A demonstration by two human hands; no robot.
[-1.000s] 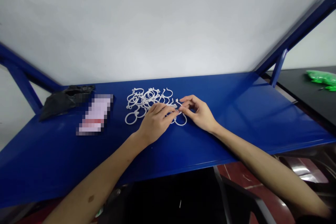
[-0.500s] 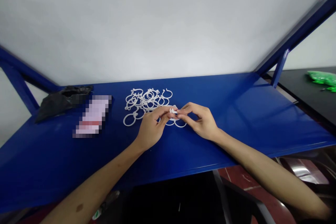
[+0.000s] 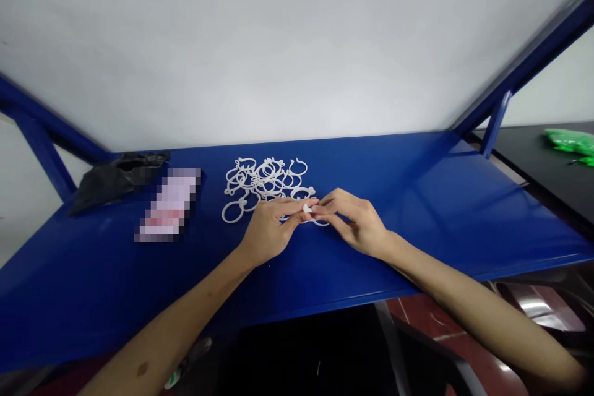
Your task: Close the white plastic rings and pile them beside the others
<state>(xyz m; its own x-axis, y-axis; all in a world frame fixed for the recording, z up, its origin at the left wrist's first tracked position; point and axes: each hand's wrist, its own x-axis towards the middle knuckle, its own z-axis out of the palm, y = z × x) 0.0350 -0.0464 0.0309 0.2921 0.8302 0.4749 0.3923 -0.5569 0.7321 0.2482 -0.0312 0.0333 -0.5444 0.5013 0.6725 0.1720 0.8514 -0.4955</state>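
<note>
My left hand (image 3: 269, 226) and my right hand (image 3: 355, 223) meet fingertip to fingertip over the blue table (image 3: 440, 204). Between them they pinch one small white plastic ring (image 3: 308, 208), lifted just off the surface. Both hands have their fingers closed on it. Just behind the hands lies a loose pile of several white plastic rings (image 3: 264, 182), some open-ended with small hooks. One ring (image 3: 232, 211) lies apart at the pile's near left.
A blurred pink and white packet (image 3: 167, 204) lies left of the pile. A crumpled black bag (image 3: 116, 176) sits at the far left by the wall. Blue frame struts rise at both sides. A green item (image 3: 573, 142) rests on a black table to the right.
Both hands have drawn together and slightly toward me, lifting one white ring out of the pile's near edge; they now hold it between the fingertips.
</note>
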